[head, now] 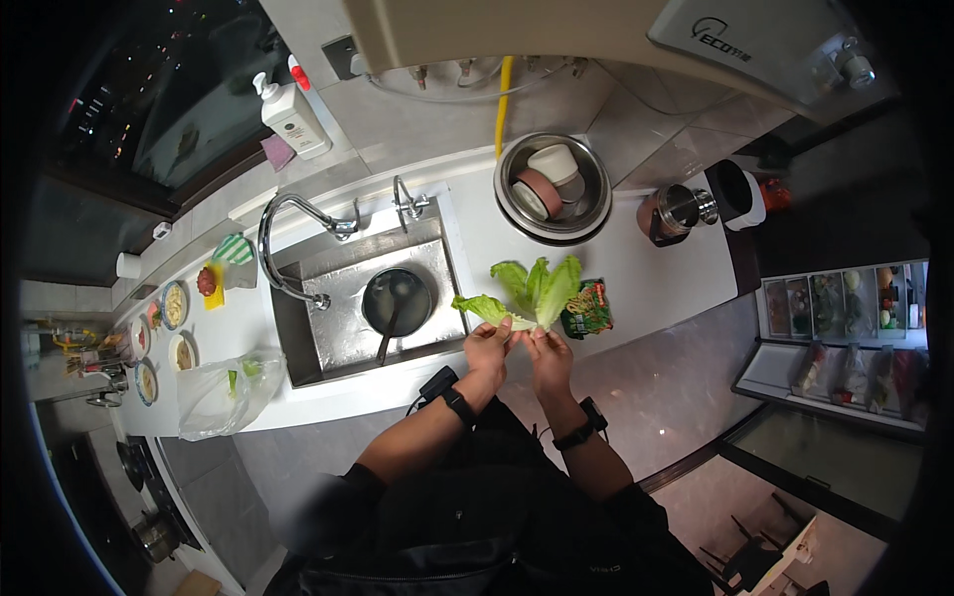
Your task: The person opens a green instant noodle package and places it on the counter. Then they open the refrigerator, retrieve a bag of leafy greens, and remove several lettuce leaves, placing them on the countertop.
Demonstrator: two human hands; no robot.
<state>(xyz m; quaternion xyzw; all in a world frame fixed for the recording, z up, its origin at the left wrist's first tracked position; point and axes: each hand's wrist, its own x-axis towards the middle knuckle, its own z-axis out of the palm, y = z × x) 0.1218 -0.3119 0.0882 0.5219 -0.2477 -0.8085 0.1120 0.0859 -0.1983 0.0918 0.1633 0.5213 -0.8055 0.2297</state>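
Green lettuce leaves [555, 292] are held by their pale stem end over the counter's front edge. My left hand [488, 346] pinches the base of a leaf that spreads leftward. My right hand [548, 350] grips the base of the upright leaves, its fingertips close against the left ones. Just right of the leaves lies a green printed food packet [587, 309]. In the steel sink [335, 320], left of my hands, sits a dark round pot [417, 324] with liquid and a dark-handled utensil [387, 335] in it.
A chrome faucet [279, 261] arches over the sink. Steel basins [507, 197] with bowls stand behind the lettuce. A clear plastic bag [216, 402] with greens and several food dishes [174, 307] occupy the left counter. At right are a kettle [663, 216] and an open refrigerator [775, 369].
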